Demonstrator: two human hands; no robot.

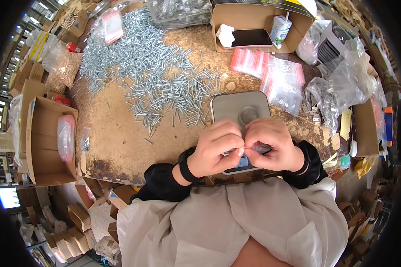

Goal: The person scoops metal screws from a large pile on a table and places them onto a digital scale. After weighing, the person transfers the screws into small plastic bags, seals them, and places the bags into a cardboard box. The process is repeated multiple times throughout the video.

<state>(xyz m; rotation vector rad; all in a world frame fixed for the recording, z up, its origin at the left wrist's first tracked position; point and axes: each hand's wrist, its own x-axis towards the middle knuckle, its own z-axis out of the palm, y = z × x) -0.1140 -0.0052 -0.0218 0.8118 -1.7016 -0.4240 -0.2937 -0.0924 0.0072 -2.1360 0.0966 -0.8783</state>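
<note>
Left hand (217,149) and right hand (272,144) pinching one small clear bag (259,148) together, just above the grey scale (240,109), screw pile (151,71) beyond it

Black sleeves (162,180), black wristband (185,167), pale apron (218,222)

Red-topped zip bags (272,75) beside open carton (258,20)

- Worn brown worktable (120,142), rusty along the front edge.
- Open cardboard box (42,147) at nine o'clock.
- Folded cartons (69,238) on the floor, seven o'clock.
- Bright windows (33,20) at ten o'clock.
</note>
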